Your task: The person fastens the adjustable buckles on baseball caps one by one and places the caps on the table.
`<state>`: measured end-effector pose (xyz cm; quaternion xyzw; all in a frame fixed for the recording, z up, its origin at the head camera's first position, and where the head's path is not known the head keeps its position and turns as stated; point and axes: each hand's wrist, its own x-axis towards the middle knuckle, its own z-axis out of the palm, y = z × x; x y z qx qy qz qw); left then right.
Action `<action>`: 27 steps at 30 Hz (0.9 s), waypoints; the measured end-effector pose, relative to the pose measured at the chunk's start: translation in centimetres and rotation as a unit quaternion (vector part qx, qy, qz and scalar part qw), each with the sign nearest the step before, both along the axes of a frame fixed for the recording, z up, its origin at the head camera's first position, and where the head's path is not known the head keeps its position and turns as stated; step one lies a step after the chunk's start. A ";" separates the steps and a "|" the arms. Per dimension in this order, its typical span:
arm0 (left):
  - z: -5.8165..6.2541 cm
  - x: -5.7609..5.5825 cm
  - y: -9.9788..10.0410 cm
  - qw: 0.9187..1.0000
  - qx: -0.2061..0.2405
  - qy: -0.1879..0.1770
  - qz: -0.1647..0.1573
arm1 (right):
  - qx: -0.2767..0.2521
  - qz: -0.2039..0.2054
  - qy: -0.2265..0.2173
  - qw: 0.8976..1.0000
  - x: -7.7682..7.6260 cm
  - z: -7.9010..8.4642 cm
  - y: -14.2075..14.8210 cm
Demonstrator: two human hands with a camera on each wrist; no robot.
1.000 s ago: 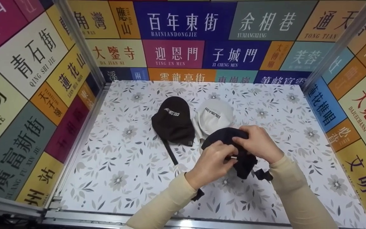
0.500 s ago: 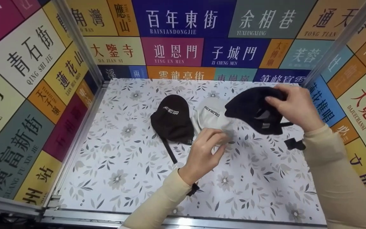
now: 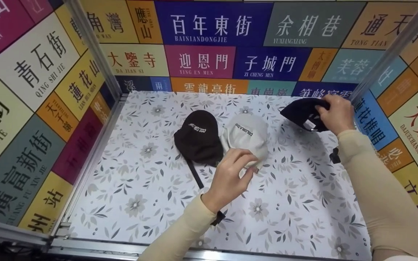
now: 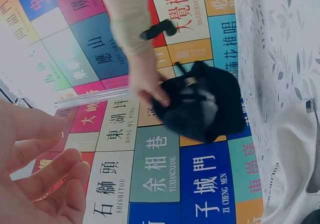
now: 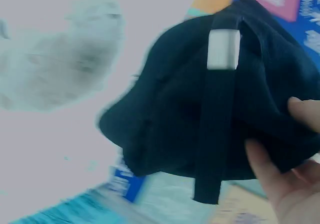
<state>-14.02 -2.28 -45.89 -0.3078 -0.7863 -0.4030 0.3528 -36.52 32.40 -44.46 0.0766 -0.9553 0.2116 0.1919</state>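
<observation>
My right hand (image 3: 337,115) pinches a dark navy baseball cap (image 3: 296,111) by its edge, above the far right part of the table. In the right wrist view the navy cap's hanging strap (image 5: 216,134) with a silver buckle faces the camera. My left hand (image 3: 230,177), fingers loosely bent and holding nothing, hovers over the near edge of a white baseball cap (image 3: 247,127), hiding part of it. Left of that lies a dark brown baseball cap (image 3: 197,139), its strap (image 3: 193,172) trailing toward me. Both lying caps show COLORADO lettering.
The table (image 3: 140,188) is covered in white floral sheeting. Sign-printed walls (image 3: 201,59) stand at the back and both sides, with metal frame posts (image 3: 96,47) at the corners. A metal rail (image 3: 122,250) runs along the front edge.
My right hand has carried the navy cap from beside the left hand to the far right. The left hand has let go of it and stays near the white cap.
</observation>
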 end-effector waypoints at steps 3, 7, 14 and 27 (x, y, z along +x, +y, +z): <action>-0.3 0.0 -0.3 1.000 -0.003 -0.007 0.006 | -0.010 -0.007 0.010 1.000 -0.1 -3.1 0.9; -0.5 -0.1 -0.5 1.000 -0.006 -0.011 0.012 | -0.019 0.000 0.007 1.000 0.1 -5.8 1.9; -1.0 -0.3 -0.5 1.000 -0.025 -0.009 0.017 | -0.019 0.006 -0.060 0.998 1.4 -9.6 2.8; -1.2 -0.4 -0.9 0.999 -0.027 -0.019 0.022 | 0.006 0.037 -0.117 0.992 2.7 -14.9 2.7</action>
